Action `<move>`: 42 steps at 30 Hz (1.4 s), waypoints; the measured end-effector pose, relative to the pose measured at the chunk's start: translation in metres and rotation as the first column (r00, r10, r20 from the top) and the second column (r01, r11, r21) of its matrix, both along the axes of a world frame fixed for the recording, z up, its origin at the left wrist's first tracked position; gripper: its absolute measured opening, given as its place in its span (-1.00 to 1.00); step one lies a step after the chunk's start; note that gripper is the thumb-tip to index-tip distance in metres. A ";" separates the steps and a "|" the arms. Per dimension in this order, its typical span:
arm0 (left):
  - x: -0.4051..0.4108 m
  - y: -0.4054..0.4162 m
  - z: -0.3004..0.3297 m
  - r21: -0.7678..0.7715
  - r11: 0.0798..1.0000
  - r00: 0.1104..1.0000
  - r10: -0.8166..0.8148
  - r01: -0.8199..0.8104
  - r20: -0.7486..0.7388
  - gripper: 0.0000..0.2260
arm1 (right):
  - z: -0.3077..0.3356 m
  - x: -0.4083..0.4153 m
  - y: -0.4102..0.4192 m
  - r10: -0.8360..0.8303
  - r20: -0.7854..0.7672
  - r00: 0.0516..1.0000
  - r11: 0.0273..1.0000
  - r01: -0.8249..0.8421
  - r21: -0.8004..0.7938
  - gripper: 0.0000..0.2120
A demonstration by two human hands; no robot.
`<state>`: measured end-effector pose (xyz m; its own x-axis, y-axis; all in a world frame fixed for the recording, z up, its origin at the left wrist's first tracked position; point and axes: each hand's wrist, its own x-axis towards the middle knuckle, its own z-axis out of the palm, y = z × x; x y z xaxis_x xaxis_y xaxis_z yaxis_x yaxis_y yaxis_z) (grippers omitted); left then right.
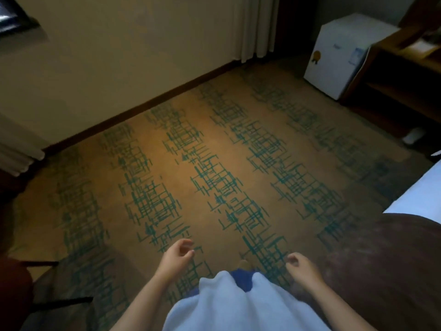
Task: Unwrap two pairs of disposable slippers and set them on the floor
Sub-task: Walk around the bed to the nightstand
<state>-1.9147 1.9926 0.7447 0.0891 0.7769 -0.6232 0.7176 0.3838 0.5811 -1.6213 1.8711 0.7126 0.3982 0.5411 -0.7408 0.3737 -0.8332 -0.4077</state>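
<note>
No slippers or wrappers are visible in the head view. My left hand [177, 255] hangs low over the patterned carpet [214, 151], fingers loosely curled and apart, holding nothing. My right hand [301, 265] is at the same height to the right, also loosely curled and empty. Between them are my light blue shirt [238, 304] and a bit of blue clothing below it.
A white mini fridge [338, 56] stands at the back right beside a dark wooden desk [405, 75]. A bed with white sheet [420, 189] and a dark brown cover [386, 271] fills the right. Curtains [257, 25] hang at the back wall. A chair's dark legs [43, 263] are at left.
</note>
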 end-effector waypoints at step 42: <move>0.778 0.451 -0.023 -0.029 0.738 0.738 -0.674 0.674 0.015 -0.73 | 0.002 0.597 0.263 -0.599 0.015 0.801 0.793 0.595 -0.128 -0.64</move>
